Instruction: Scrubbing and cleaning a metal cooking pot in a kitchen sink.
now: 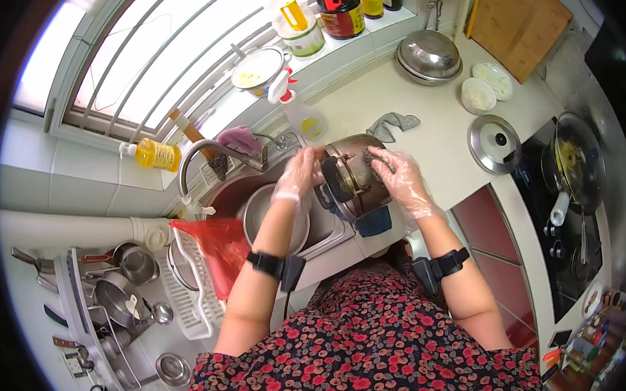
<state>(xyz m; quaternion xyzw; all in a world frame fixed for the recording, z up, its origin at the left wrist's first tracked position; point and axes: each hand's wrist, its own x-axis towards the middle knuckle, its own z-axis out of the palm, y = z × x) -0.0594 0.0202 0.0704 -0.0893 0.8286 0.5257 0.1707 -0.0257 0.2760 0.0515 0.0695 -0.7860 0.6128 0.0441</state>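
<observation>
A metal cooking pot [357, 179] with a black handle lies tilted on its side at the right edge of the sink. My left hand [301, 174], in a clear plastic glove, is at the pot's left side by the handle; whether its fingers grip the pot is hard to see. Gloved likewise, my right hand [396, 178] presses a dark scouring pad [371, 157] against the pot's outer wall. A dark blue cloth [374, 223] lies partly under the pot. Inside the sink sits a round metal basin [252, 213], partly behind my left forearm.
A curved faucet [184, 162] arches over the sink's left side. Behind the pot stand a spray bottle [307, 121] and a grey rag [393, 125]. On the right are a pot lid [494, 144] and a wok [585, 162] on the stove. A white dish rack [190, 300] holds a red bag [212, 243].
</observation>
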